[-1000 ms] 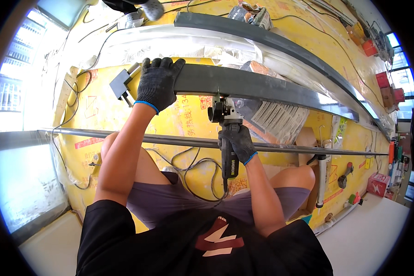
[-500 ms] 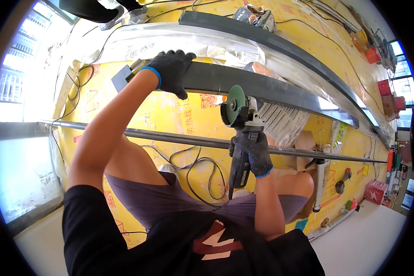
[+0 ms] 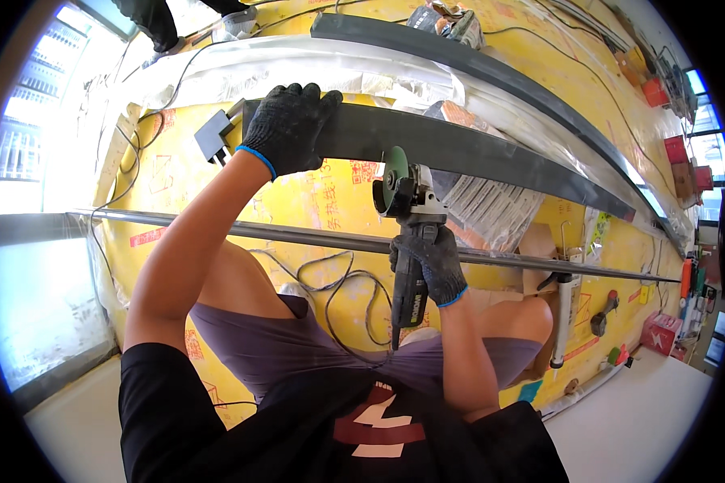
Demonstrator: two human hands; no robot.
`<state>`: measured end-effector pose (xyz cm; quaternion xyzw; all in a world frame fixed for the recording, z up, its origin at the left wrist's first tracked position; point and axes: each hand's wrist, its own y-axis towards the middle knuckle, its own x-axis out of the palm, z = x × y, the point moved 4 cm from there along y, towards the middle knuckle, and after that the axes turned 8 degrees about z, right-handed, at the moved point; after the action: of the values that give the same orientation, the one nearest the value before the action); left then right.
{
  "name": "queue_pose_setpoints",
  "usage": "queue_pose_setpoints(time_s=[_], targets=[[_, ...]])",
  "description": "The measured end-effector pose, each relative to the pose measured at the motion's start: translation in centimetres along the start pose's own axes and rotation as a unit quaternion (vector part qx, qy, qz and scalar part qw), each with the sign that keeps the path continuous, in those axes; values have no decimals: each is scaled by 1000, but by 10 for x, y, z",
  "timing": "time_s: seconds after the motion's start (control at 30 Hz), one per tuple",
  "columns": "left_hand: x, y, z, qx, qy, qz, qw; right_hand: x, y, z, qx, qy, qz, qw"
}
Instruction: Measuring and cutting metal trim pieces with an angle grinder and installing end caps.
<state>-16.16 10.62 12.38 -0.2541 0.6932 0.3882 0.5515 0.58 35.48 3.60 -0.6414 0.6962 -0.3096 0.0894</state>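
Note:
My gloved left hand [image 3: 288, 133] is closed round the near left end of a long dark grey metal bar [image 3: 467, 153], its fingers over the upper edge. In my gloved right hand [image 3: 437, 264] is the body of a black angle grinder [image 3: 411, 302], held upright with the head away from me. Its green cutting disc [image 3: 395, 175] overlaps the bar's lower edge in view, right of my left hand; whether they touch I cannot tell. The grinder's cord runs down toward my lap.
A thin metal rail [image 3: 322, 237] crosses over my legs. Beyond the held bar lies a second dark bar [image 3: 459, 60] beside plastic wrapping [image 3: 258, 68]. A loose cable [image 3: 346, 278] coils on the yellow floor sheet [image 3: 209, 185]. Another person's legs [image 3: 153, 24] show far left.
The grinder and my right hand have shifted a little left. My left hand has moved slightly left, and the bar's face now looks more matte. The other person's legs have moved.

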Motion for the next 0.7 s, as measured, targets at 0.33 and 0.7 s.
queue_pose_setpoints(time_s=[0.33, 0.7], targets=[[0, -3, 3, -23, 3, -11, 1000, 6, 1, 2, 9, -3, 20, 1000], [1, -4, 2, -22, -1, -2, 1000, 7, 5, 6, -2, -11, 22, 1000]])
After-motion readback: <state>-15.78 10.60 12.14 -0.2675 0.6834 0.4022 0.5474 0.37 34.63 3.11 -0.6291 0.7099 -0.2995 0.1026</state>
